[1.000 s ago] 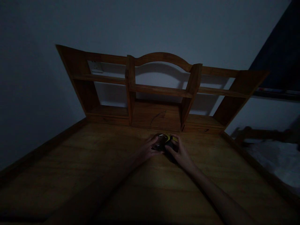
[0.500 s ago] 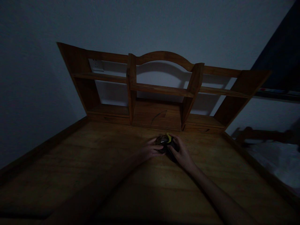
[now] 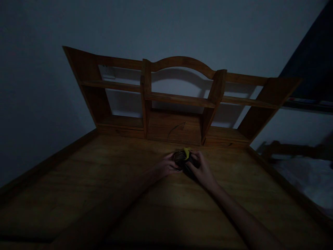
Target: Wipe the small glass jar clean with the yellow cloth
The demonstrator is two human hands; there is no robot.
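Note:
Near the back middle of the wooden desktop [image 3: 166, 211], both hands hold a small bundle of dark things. My left hand [image 3: 166, 166] grips from the left a glossy, dark, rounded thing [image 3: 178, 157] with thin brownish lines; its kind does not show in this low light. On the right, the fingers of my right hand [image 3: 201, 170] close round a dark thing with a yellow strip [image 3: 186, 152]. The strip stands up between the two hands. Whether the two dark things are joined I cannot tell. Shadow and fingers hide their lower parts.
A wooden shelf unit [image 3: 179, 100] with open compartments stands along the desk's back edge. Raised wooden edges run along the left and right sides. A pale wall [image 3: 166, 27] rises behind. Whitish fabric [image 3: 307, 180] lies beyond the right edge.
The yellow strip has shifted slightly left and looks broader. The glossy thing has turned a little, and its bright glint has faded. Both hands stay nearly in place. The scene looks darker.

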